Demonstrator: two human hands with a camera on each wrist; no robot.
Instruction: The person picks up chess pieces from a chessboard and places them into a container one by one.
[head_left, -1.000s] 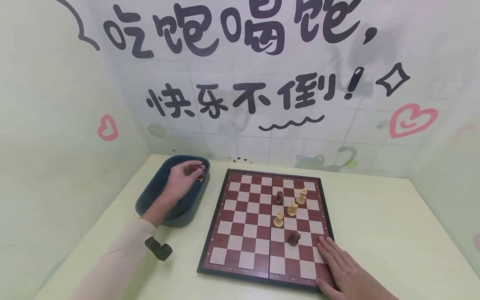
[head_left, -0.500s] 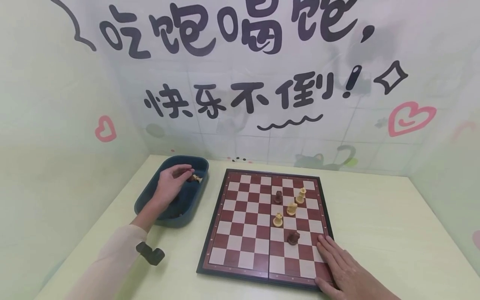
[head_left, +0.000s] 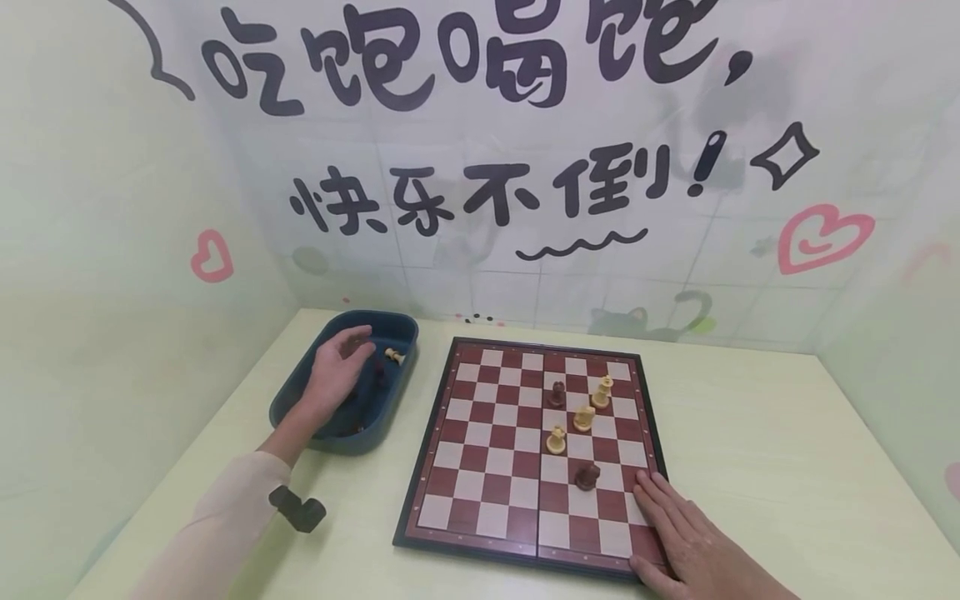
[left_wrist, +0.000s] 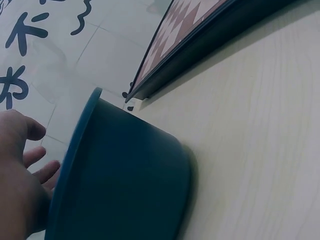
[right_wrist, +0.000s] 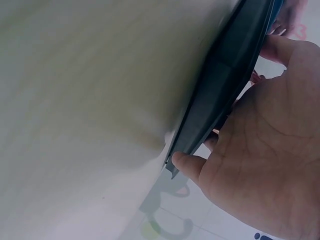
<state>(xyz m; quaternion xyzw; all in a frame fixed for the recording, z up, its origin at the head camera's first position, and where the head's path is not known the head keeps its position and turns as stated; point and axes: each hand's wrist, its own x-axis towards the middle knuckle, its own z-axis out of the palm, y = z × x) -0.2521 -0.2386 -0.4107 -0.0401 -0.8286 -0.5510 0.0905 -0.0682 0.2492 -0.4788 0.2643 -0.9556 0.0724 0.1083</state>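
Over the dark blue bin (head_left: 408, 332), my left hand (head_left: 335, 373) hovers with loosely bent fingers, thumb apart, and nothing visible in its grasp. Just right of its fingertips, a cream chess piece (head_left: 394, 357) lies in the bin, with dark pieces beside it, partly in shadow. In the left wrist view the bin wall (left_wrist: 125, 170) hides part of that hand (left_wrist: 17, 172). My right hand (head_left: 686, 533) rests flat on the right border of the chessboard (head_left: 480, 458). The right wrist view has its palm (right_wrist: 265, 150) beside the board's dark edge (right_wrist: 210, 95).
Standing on the board's right half are a cream king-like piece (head_left: 602, 392), a cream knight (head_left: 584, 418), another cream piece (head_left: 556, 440), a dark piece (head_left: 557, 395) and a dark knight (head_left: 588, 477). A printed wall sheet (head_left: 465, 275) backs the table (head_left: 765, 450).
My left hand has moved left within the bin and let go of a chess piece, which now lies near the bin's right wall. My right hand stays in place.
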